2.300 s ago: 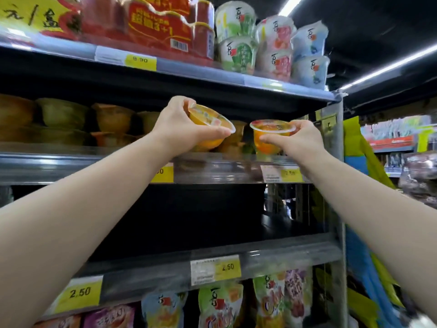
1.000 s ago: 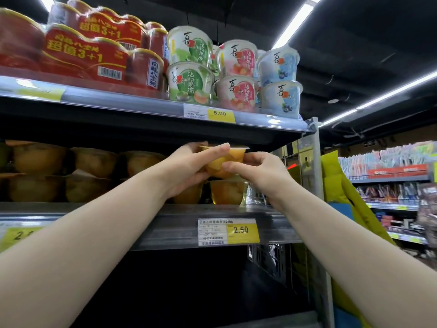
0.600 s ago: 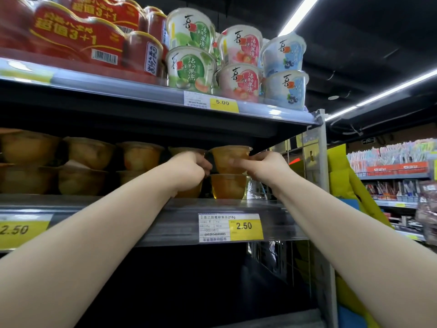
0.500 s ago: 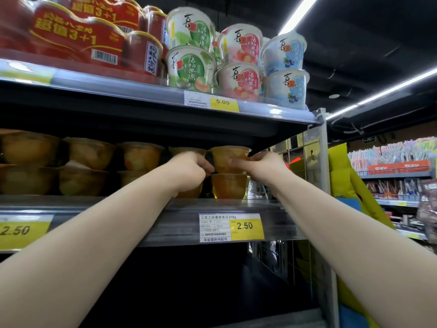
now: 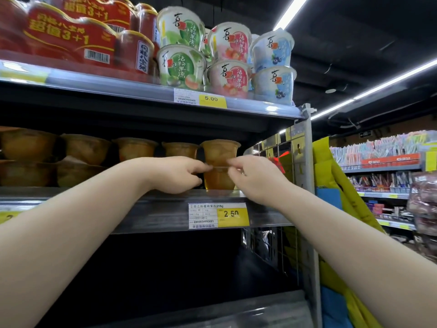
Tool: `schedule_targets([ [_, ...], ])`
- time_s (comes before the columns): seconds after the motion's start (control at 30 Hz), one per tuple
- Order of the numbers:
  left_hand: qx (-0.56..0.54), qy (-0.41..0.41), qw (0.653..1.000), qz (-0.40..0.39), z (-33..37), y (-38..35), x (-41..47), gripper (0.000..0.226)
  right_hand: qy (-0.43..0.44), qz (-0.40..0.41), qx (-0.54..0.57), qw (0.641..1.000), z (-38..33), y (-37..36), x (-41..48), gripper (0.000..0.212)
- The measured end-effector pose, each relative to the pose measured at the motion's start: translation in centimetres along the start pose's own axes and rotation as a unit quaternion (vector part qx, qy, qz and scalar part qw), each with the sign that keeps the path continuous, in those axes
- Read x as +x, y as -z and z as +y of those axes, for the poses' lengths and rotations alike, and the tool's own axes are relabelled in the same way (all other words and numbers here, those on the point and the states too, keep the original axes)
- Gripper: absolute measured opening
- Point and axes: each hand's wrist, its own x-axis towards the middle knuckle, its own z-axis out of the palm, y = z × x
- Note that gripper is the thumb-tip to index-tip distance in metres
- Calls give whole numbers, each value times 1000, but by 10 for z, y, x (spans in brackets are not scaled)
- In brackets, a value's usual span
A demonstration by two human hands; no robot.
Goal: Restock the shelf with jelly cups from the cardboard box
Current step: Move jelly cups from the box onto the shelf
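**Jelly cups stacked, both hands at the rim**

The left hand (image 5: 177,174), curled, touches the stack at middle frame. The top jelly cup (image 5: 220,151) stands on the lower cup (image 5: 218,181) on the shelf (image 5: 142,209). The right hand (image 5: 253,178) is also curled there. I cannot tell if either grips. The cups are probably light, thin and slippery: hold the sides gently.

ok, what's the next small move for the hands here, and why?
Probably let go and draw both hands back: the top jelly cup sits upright on the lower cup, and the left hand and right hand only touch the seam between them.
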Motion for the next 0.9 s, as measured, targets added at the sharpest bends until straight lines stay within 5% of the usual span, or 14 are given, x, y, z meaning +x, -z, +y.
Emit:
schedule_targets([
  [0.57, 15, 45, 998, -48, 3, -13, 37, 61, -105, -192, 42, 975, 3, -5, 20, 31],
  [0.9, 33, 31, 996, 81, 9, -16, 25, 45, -71, -117, 33, 990, 6, -11, 10, 32],
])
